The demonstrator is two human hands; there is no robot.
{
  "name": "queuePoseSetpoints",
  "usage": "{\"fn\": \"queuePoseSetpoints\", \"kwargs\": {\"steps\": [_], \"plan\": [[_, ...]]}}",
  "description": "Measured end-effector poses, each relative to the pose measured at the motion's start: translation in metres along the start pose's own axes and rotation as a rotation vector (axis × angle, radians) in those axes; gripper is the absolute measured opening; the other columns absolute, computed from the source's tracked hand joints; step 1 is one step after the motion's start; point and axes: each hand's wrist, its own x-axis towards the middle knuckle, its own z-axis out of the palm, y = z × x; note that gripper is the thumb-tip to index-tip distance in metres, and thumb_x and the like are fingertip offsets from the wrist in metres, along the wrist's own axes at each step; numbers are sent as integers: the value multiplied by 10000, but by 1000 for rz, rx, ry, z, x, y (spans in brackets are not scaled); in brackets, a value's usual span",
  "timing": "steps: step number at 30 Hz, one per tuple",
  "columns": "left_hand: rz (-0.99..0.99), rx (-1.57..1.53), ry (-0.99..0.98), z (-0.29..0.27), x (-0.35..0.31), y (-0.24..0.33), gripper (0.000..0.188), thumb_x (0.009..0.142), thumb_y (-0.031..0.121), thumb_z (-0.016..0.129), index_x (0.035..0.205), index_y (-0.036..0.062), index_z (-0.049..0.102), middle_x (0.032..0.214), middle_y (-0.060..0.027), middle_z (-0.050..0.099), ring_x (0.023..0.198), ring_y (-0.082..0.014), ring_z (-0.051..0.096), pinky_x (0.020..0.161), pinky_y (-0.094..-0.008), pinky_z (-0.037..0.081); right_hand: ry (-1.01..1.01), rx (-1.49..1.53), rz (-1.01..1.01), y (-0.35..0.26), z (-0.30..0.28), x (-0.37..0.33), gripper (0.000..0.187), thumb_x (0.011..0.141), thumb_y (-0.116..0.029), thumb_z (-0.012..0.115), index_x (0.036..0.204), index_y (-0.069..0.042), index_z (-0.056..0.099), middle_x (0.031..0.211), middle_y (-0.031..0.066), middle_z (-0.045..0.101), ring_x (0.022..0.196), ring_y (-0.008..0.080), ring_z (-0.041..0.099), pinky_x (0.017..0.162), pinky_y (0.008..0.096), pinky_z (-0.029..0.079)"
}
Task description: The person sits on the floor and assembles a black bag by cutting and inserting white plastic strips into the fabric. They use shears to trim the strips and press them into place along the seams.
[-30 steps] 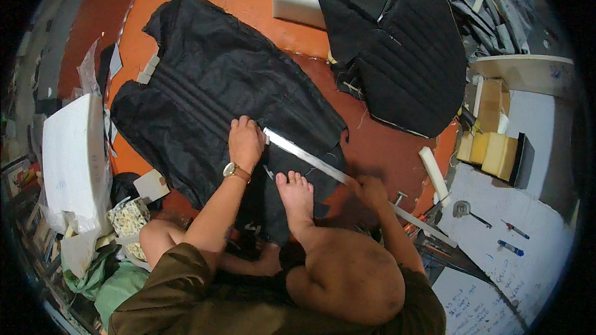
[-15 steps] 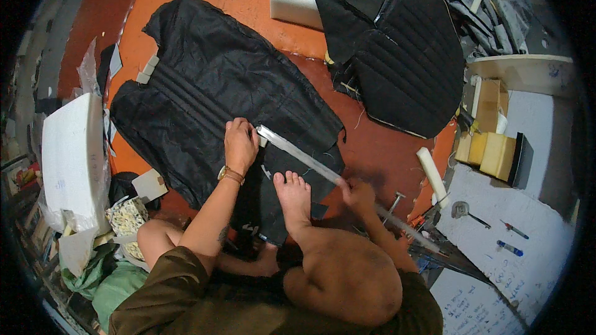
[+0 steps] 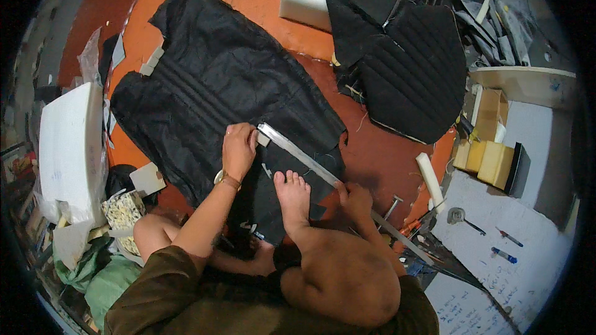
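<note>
Two hands, head view: the left hand (image 3: 239, 149) bends its fingers beside a small pale block (image 3: 263, 140), what they pinch I cannot tell; the right hand (image 3: 355, 201) is closed around a metal strip (image 3: 295, 151).
Strip's place: over the near right part of the black cloth (image 3: 230, 68), running off it past the right hand.
Strip's long axis: slants from far left to near right, far end pointing toward the left hand.
Grip's likely reason: right steers, left steadies the cloth.
Bare foot (image 3: 292, 195): near the strip, probably weighing material down.
</note>
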Motion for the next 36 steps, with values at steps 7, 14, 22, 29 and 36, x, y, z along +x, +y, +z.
{"fn": "queuePoseSetpoints", "kwargs": {"steps": [7, 14, 22, 29, 36], "plan": [[-63, 90, 7, 8, 16, 6, 165, 852, 139, 778, 973, 28, 784, 1002, -134, 708, 992, -361, 637, 882, -451, 531, 110, -107, 80, -7, 21, -20, 496, 995, -531, 584, 886, -88, 778, 841, 218, 735, 764, 441, 722, 674, 553, 564], [-43, 142, -50, 14, 21, 1, 114, 873, 128, 722, 921, 36, 771, 991, -119, 689, 975, -360, 621, 850, -468, 532, 61, 1, 130, -15, 23, -29, 508, 993, -535, 591, 866, -80, 777, 857, 204, 743, 801, 437, 728, 718, 546, 574], [-42, -20, 53, 8, 12, 0, 58, 855, 65, 721, 876, 12, 712, 961, -145, 672, 955, -389, 608, 863, -481, 507, 24, 15, 14, -9, 5, -14, 505, 994, -529, 586, 884, -74, 776, 923, 223, 741, 821, 465, 710, 759, 557, 564], [125, 194, 41, 10, 17, 44, 434, 835, 205, 785, 1248, 111, 688, 1410, -128, 567, 1347, -390, 480, 1053, -549, 422, -181, 242, -29, 25, 27, 12, 544, 1004, -525, 570, 880, -31, 763, 934, 232, 733, 839, 485, 691, 808, 543, 543], [234, 280, -542, 56, 26, 89, 661, 998, 473, 610, 1598, 258, 435, 1741, -19, 219, 1613, -312, 132, 1260, -613, 155, -194, 152, 25, -4, 13, 15, 611, 1001, -575, 569, 854, -13, 758, 833, 262, 720, 807, 460, 703, 748, 540, 538]]}}
